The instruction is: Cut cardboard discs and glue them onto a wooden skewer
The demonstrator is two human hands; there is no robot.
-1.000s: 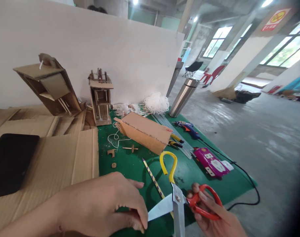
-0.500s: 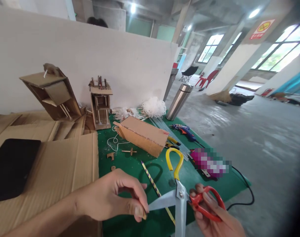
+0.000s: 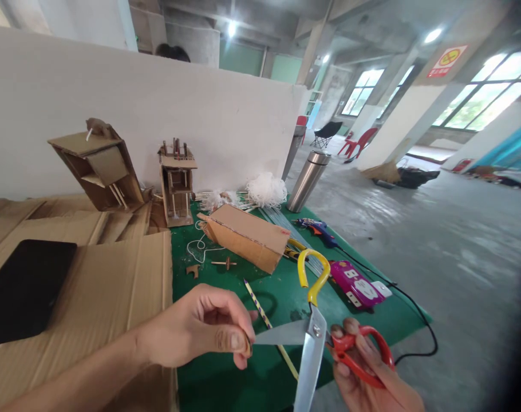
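Note:
My left hand (image 3: 204, 335) is pinched shut on a small brown piece (image 3: 247, 345) held right at the tip of one scissor blade. My right hand (image 3: 367, 380) grips the red handle loop of a pair of scissors (image 3: 316, 332) whose blades are spread wide; the yellow loop sticks up free. Both hands hover above the green mat (image 3: 226, 286). Under the blades, flat on the mat, is a striped straw (image 3: 264, 320).
Sheets of cardboard (image 3: 93, 286) with a black pad (image 3: 24, 289) fill the left. Cardboard models (image 3: 97, 169), a cardboard box (image 3: 245, 237), a steel flask (image 3: 307, 180), a blue glue gun (image 3: 318, 228), a purple power strip (image 3: 359, 286) and its black cable (image 3: 423, 337) stand behind.
My left hand rose off the mat and pinched the small piece at the blade tip. The scissors lifted and shifted slightly right, blades still spread.

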